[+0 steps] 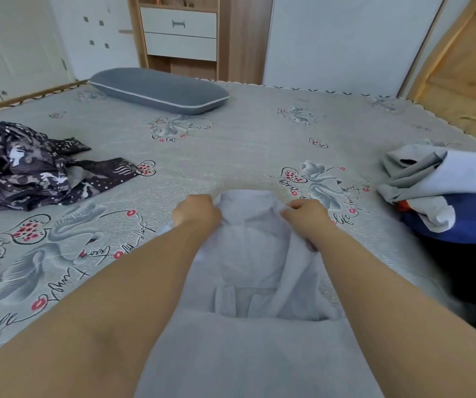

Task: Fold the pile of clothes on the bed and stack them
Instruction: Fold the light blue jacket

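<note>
On the bed [231,133], far left edge: one dark patterned garment [24,168], crumpled, unfolded. Behind it, toward the headboard side, one grey pillow [159,90]. Centre, near edge: one pale lilac garment [254,254], spread toward the person, both bare arms reaching along it. Left hand [195,211] has fingers curled tight round the far left corner of the cloth; right hand [305,216] pinches the far right corner likewise. Both hold cloth only. Far right: one loose pile of clothes [443,191], grey and white over blue, at least three pieces, exact count unclear; another white scrap shows at the lower right border.

Risk, as I judge it: thin fabric, already bunched between the hands; uneven pull would skew the fold or drop a corner. No folded stack visible yet, so most of the job remains.
</note>
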